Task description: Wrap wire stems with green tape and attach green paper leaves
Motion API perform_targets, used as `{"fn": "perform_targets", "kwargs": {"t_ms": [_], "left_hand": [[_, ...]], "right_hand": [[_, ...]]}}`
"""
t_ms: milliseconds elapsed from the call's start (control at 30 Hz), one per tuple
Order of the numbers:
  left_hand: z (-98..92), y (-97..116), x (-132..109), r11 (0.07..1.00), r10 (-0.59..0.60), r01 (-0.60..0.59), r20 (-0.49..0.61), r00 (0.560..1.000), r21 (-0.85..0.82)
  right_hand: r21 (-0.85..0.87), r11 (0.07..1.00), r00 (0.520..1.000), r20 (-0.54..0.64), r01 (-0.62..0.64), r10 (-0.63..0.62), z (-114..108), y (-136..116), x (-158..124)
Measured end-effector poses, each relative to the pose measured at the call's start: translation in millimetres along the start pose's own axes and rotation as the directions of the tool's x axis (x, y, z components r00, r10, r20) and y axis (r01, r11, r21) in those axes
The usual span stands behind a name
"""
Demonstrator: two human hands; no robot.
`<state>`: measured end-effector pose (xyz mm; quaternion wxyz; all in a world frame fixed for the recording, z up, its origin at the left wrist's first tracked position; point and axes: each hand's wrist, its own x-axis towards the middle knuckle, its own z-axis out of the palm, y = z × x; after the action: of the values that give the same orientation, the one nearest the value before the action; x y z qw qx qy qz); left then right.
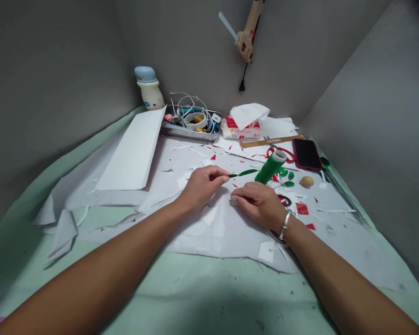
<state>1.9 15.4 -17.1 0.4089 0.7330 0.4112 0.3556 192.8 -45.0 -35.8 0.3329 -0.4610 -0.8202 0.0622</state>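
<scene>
My left hand (206, 182) pinches the end of a flat green thread (247, 172) between thumb and fingertips. The thread runs right toward a tilted green spool (270, 167) with a white core, just behind my right hand (258, 202). My right hand's thumb and fingers are pressed together, a little apart from the left fingertips; whatever they hold is too small to make out. Several green leaf-shaped pieces (288, 183) lie right of the spool. Black-handled scissors (285, 200) are partly hidden under my right hand and wrist.
White paper sheets (209, 242) with red and white scraps cover the table. Toward the back are a metal tray (192, 133) of cords and tape, a tissue pack (241, 128), red scissors (289, 156) and a phone (306, 154). A glue gun (245, 44) hangs on the wall.
</scene>
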Motion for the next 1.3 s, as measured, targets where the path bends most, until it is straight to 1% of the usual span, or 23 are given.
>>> {"fn": "perform_targets", "kwargs": {"t_ms": [67, 100, 167, 233, 300, 367, 400, 433, 500, 533, 600, 700, 767, 867, 900, 967, 1033, 1067, 1100, 1167, 1200, 1233, 1300], "left_hand": [[1.7, -2, -1, 0.985, 0.058, -0.053, -0.025, 0.998, 0.165], [2.6, -3, -1, 0.964, 0.091, -0.087, -0.005, 0.996, 0.25], [4.3, -4, -3, 0.908, 0.144, -0.167, 0.088, 0.986, 0.384], [5.4, -4, -4, 0.863, 0.18, -0.25, 0.195, 0.964, 0.439], [5.7, -3, -5, 0.855, 0.212, -0.323, 0.295, 0.932, 0.405], [5.2, -1, -4, 0.89, 0.228, -0.346, 0.367, 0.902, 0.296], [4.7, 0, -4, 0.916, 0.232, -0.332, 0.38, 0.896, 0.225], [4.1, 1, -4, 0.94, 0.231, -0.305, 0.371, 0.9, 0.152], [2.8, 2, -3, 0.972, 0.213, -0.233, 0.306, 0.928, 0.03], [2.0, 2, -2, 0.98, 0.193, -0.196, 0.26, 0.946, -0.015], [0.7, 1, -1, 0.99, 0.13, -0.12, 0.171, 0.977, -0.072], [-0.5, 1, 0, 0.995, 0.037, -0.031, 0.063, 0.997, -0.09], [-0.3, 0, 0, 0.999, 0.025, -0.024, 0.012, 1.0, -0.029], [1.4, -1, 0, 0.987, 0.079, -0.075, -0.028, 0.996, 0.139], [2.2, -2, 0, 0.974, 0.107, -0.101, -0.019, 0.994, 0.202], [4.1, -4, -1, 0.93, 0.156, -0.163, 0.047, 0.987, 0.329], [5.8, -6, -3, 0.878, 0.18, -0.232, 0.16, 0.971, 0.419], [6.3, -6, -4, 0.862, 0.187, -0.268, 0.22, 0.957, 0.431], [6.5, -6, -5, 0.857, 0.197, -0.302, 0.276, 0.941, 0.417], [5.9, -4, -6, 0.879, 0.222, -0.346, 0.361, 0.906, 0.327], [5.1, -2, -6, 0.901, 0.234, -0.347, 0.381, 0.894, 0.26], [4.2, -1, -5, 0.926, 0.238, -0.328, 0.383, 0.893, 0.189], [2.1, 1, -4, 0.969, 0.206, -0.239, 0.337, 0.919, 0.062]], "right_hand": [[-0.065, 0.995, 0.997, 0.004, 0.073, -0.073, -1, -4, 0], [-0.08, 0.993, 0.996, -0.008, 0.089, -0.09, -2, -5, 0], [-0.081, 0.994, 0.995, -0.06, 0.071, -0.076, -5, -6, 0], [-0.025, 1.0, 0.992, -0.128, -0.009, 0.005, -8, -4, 1], [0.077, 0.99, 0.972, -0.199, -0.116, 0.129, -10, 0, 2], [0.172, 0.962, 0.937, -0.243, -0.212, 0.25, -11, 6, 3], [0.207, 0.946, 0.919, -0.256, -0.25, 0.299, -11, 9, 3], [0.231, 0.932, 0.907, -0.254, -0.281, 0.336, -11, 12, 3], [0.254, 0.914, 0.9, -0.225, -0.316, 0.374, -9, 15, 4], [0.251, 0.914, 0.907, -0.202, -0.318, 0.37, -8, 15, 3], [0.213, 0.935, 0.938, -0.142, -0.283, 0.316, -5, 13, 3], [0.09, 0.982, 0.984, -0.063, -0.163, 0.169, -1, 4, 1], [0.005, 0.998, 0.998, -0.024, -0.066, 0.066, 0, -1, 1], [-0.081, 0.996, 0.999, -0.008, 0.04, -0.041, -1, -4, 0], [-0.098, 0.993, 0.998, -0.022, 0.059, -0.062, -2, -5, 0], [-0.113, 0.991, 0.995, -0.072, 0.065, -0.073, -5, -5, 0], [-0.09, 0.996, 0.993, -0.116, 0.026, -0.036, -7, -4, 1], [-0.057, 0.998, 0.99, -0.138, -0.012, 0.004, -8, -3, 1], [-0.009, 0.998, 0.985, -0.163, -0.06, 0.058, -9, -1, 2], [0.112, 0.98, 0.96, -0.207, -0.166, 0.186, -10, 3, 3], [0.17, 0.961, 0.941, -0.223, -0.218, 0.253, -10, 5, 3], [0.219, 0.939, 0.924, -0.223, -0.264, 0.312, -10, 8, 4], [0.27, 0.907, 0.907, -0.183, -0.324, 0.379, -9, 12, 3]]}}
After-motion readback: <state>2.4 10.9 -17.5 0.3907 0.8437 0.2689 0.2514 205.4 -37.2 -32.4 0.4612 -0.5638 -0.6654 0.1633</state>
